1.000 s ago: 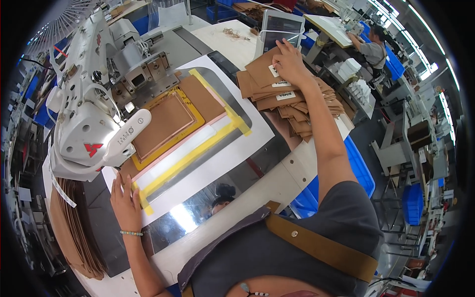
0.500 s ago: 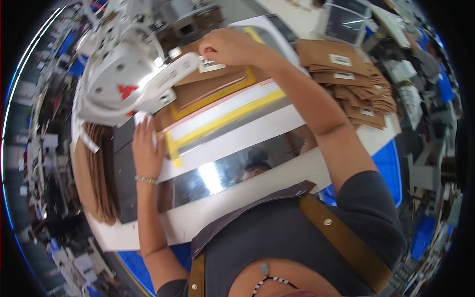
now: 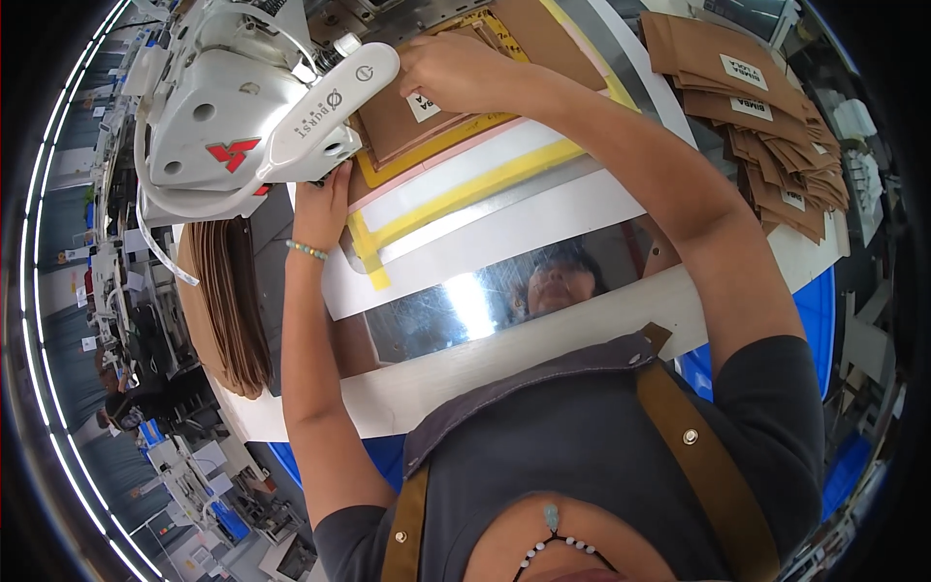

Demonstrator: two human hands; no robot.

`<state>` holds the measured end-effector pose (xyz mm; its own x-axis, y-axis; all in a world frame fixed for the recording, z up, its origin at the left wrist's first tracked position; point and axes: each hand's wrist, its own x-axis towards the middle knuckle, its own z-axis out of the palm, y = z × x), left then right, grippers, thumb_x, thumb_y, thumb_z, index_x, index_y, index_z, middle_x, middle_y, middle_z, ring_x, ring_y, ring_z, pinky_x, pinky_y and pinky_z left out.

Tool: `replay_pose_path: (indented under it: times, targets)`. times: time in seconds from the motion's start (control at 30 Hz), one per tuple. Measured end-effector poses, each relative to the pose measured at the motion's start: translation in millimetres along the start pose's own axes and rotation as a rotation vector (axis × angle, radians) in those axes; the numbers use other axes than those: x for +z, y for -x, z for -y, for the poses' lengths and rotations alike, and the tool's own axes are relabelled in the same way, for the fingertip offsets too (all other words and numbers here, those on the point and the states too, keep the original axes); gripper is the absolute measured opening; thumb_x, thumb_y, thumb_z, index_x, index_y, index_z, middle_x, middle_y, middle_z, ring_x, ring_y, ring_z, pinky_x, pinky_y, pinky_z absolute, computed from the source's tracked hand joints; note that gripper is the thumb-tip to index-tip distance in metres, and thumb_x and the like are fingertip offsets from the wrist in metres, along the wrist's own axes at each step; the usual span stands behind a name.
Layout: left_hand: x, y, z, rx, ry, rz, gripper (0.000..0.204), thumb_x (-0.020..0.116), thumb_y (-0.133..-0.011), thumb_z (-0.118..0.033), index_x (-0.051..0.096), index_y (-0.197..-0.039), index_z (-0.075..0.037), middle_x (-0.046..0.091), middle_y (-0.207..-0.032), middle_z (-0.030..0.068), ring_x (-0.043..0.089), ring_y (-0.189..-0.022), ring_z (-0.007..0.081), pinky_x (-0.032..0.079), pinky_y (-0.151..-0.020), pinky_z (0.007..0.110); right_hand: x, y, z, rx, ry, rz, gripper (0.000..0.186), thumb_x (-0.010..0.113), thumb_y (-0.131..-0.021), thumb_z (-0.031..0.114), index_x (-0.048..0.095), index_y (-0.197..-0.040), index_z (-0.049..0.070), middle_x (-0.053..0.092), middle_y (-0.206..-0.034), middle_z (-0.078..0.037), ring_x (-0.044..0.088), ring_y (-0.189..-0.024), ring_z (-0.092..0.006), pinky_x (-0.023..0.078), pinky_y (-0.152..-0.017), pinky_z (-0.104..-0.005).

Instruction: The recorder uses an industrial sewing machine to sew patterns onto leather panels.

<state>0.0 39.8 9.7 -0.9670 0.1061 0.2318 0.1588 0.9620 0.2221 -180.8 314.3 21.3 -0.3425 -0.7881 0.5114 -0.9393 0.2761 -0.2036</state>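
A white industrial sewing machine (image 3: pixel 199 116) hangs over a taped template (image 3: pixel 456 170) with a yellow inner frame (image 3: pixel 393 167). My right hand (image 3: pixel 464 73) has its fingers bent onto a brown labelled piece (image 3: pixel 388 114) lying within that frame, beside the machine's front arm. My left hand (image 3: pixel 320 204) rests at the template's left edge just under the machine head; its thumb shows, but its fingertips and whatever they touch are hidden.
Brown labelled pieces (image 3: pixel 713 53) lie piled at the right, a long brown stack (image 3: pixel 218 310) at the left. A mirror-like plate (image 3: pixel 407 320) lines the table's front edge (image 3: pixel 485 359). Blue bins (image 3: pixel 815 310) sit below the table. Other workstations fill the far left.
My right hand left the right-hand pile and brought a labelled piece leftward onto the template. My left hand moved up under the machine head, and the view tilted.
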Motion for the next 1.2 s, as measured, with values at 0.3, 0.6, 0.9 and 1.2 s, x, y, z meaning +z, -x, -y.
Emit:
replay_pose_path:
  times: [0.3, 0.6, 0.9, 1.2]
  targets:
    - [4, -39, 8, 0.159, 0.111, 0.041, 0.041, 0.057, -0.11, -0.024, 0.062, -0.149, -0.012, 0.059, -0.156, 0.0031, 0.052, -0.146, 0.0262, 0.032, -0.128, 0.039, -2, -2, 6, 0.006, 0.013, 0.02, 0.024, 0.069, -0.082, 0.0, 0.083, -0.098, 0.009, 0.074, -0.105, -0.009, 0.068, -0.111, -0.0301, 0.058, -0.092, -0.0445]
    - [7, -50, 8, 0.051, 0.306, 0.103, 0.043, 0.058, -0.11, -0.031, 0.062, -0.147, -0.01, 0.061, -0.152, 0.0064, 0.053, -0.143, 0.028, 0.038, -0.124, 0.041, -18, -5, 24, 0.057, -0.007, 0.149, 0.022, 0.071, -0.089, 0.006, 0.082, -0.108, 0.009, 0.073, -0.116, -0.01, 0.065, -0.117, -0.0313, 0.053, -0.102, -0.0441]
    - [26, -47, 20, 0.237, -0.1, -0.015, 0.039, 0.058, -0.109, -0.018, 0.061, -0.147, -0.009, 0.063, -0.15, 0.0062, 0.058, -0.139, 0.0249, 0.043, -0.119, 0.036, 9, 4, 33, -0.228, -0.191, 0.17, 0.039, 0.064, -0.093, 0.002, 0.08, -0.124, 0.02, 0.068, -0.13, -0.002, 0.061, -0.125, -0.0247, 0.048, -0.108, -0.0452]
    - [58, -50, 85, -0.012, 0.55, 0.081, 0.05, 0.074, -0.096, -0.022, 0.062, -0.143, -0.01, 0.067, -0.141, 0.0127, 0.061, -0.134, 0.0275, 0.05, -0.113, 0.038, 2, 3, 45, -0.175, -0.126, 0.195, 0.05, 0.061, -0.093, -0.001, 0.077, -0.131, 0.027, 0.066, -0.135, 0.0, 0.06, -0.126, -0.0231, 0.047, -0.11, -0.0445]
